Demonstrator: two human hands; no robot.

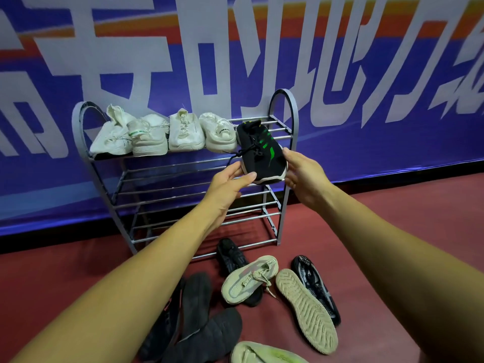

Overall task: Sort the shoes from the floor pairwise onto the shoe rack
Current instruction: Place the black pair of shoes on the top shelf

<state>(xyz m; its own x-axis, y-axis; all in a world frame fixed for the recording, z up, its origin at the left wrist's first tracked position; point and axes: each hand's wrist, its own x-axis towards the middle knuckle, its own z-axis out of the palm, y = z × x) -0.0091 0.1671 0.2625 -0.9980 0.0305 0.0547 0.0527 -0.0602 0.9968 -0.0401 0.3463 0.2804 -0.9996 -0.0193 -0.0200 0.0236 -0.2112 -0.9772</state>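
Black sneaker with green stripes (pixel 262 153), held at the right end of the shoe rack's (pixel 290 106) top shelf, just beside four white shoes (pixel 162 134) already there. Left hand (pixel 230 184) pinches its toe; right hand (pixel 301 174) cups its side, probably to steady it for placement. In front of the rack, unsorted shoes (pixel 262 284) lie on the floor.

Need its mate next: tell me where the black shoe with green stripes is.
The black shoe with green stripes is at the top shelf's right end, beside the white shoes, between the left hand and right hand.
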